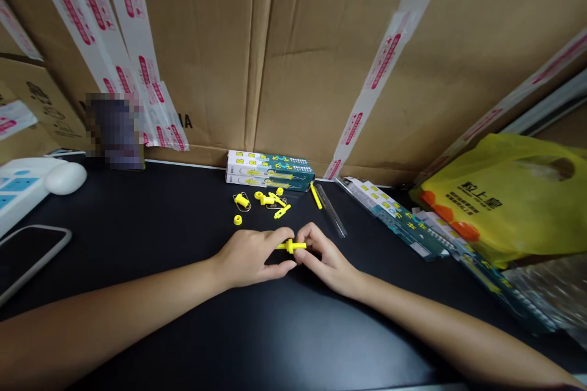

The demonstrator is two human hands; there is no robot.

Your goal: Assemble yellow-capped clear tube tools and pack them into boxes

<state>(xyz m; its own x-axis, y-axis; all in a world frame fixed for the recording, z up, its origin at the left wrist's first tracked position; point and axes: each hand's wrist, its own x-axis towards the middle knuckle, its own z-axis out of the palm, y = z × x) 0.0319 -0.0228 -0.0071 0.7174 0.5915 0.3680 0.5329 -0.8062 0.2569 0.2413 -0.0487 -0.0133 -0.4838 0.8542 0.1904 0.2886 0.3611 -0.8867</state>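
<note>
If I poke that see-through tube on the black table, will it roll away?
Probably yes: the clear tube looks round and lies flat on the smooth black table. It looks thin and hollow, so likely light, maybe slippery too.

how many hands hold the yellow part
2, both on the yellow part: left hand at its left end, right hand at its right end. No other hands show.

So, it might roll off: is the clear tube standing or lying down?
Lying down: the clear tube rests flat on the black table, beside a yellow stick.
</note>
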